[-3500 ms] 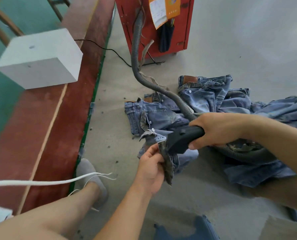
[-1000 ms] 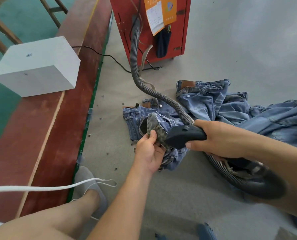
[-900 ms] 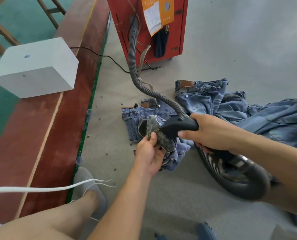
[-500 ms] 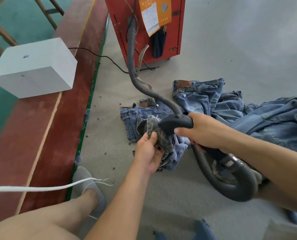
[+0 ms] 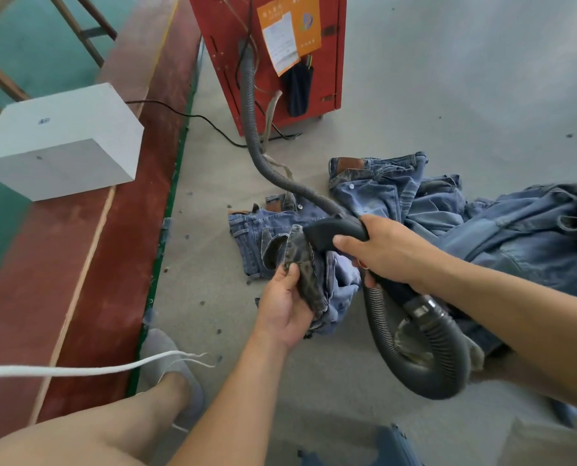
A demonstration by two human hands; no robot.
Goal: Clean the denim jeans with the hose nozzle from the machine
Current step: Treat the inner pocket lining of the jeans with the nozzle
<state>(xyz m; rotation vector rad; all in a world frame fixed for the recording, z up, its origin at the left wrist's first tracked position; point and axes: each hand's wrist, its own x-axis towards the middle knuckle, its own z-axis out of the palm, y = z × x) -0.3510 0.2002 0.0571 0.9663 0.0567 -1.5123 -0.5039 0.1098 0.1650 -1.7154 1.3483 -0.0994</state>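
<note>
Our right hand (image 5: pixel 386 252) reached in from four o'clock, clenched around the hose nozzle (image 5: pixel 331 232), whose long axis ran toward nine o'clock with its mouth against the denim. Our left hand (image 5: pixel 285 306) came up from six o'clock, gripping a folded, dirty patch of the jeans (image 5: pixel 309 270) just below the nozzle tip. The grey hose (image 5: pixel 425 368) looped behind on the floor (image 5: pixel 415 95).

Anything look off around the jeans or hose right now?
Small dark bits of debris are scattered over the floor left of the jeans. The hose loops back under the right hand, though not kinked. Otherwise nothing stands out.
</note>
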